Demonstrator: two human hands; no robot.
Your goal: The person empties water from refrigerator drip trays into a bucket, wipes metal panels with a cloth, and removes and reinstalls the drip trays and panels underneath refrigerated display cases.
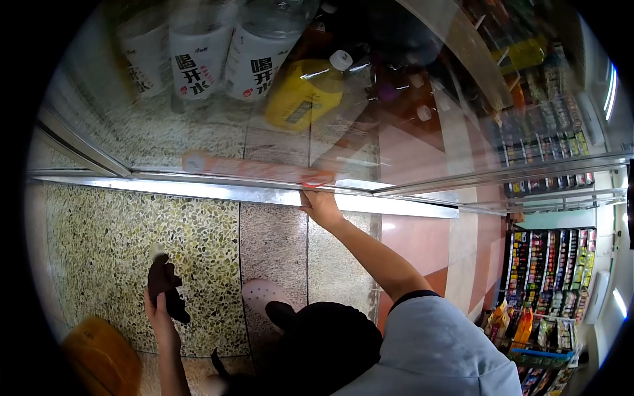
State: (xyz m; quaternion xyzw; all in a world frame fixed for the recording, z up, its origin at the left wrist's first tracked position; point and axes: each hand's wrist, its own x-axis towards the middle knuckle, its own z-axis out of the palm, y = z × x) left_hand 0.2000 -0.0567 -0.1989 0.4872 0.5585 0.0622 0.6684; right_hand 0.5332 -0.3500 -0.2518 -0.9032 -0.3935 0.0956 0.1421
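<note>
My left hand (161,322) is closed around a crumpled dark brown cloth (165,285), held above the speckled floor. A small pale blurred spot shows just past the cloth's far end; I cannot make out what it is. With the arm stretched forward, my right hand (322,207) grips the bright metal frame (264,194) of a glass door (198,142); its fingertips are partly hidden at the edge. Behind the glass stand several clear bottles with white labels (195,69) and a yellow bottle with a white cap (305,92).
A rounded orange-brown object (102,356) stands at the lower left. Near my legs is a pale shoe with holes (265,295) on the floor. Shelves packed with colourful goods (551,264) line the right side, and the glass carries their reflections.
</note>
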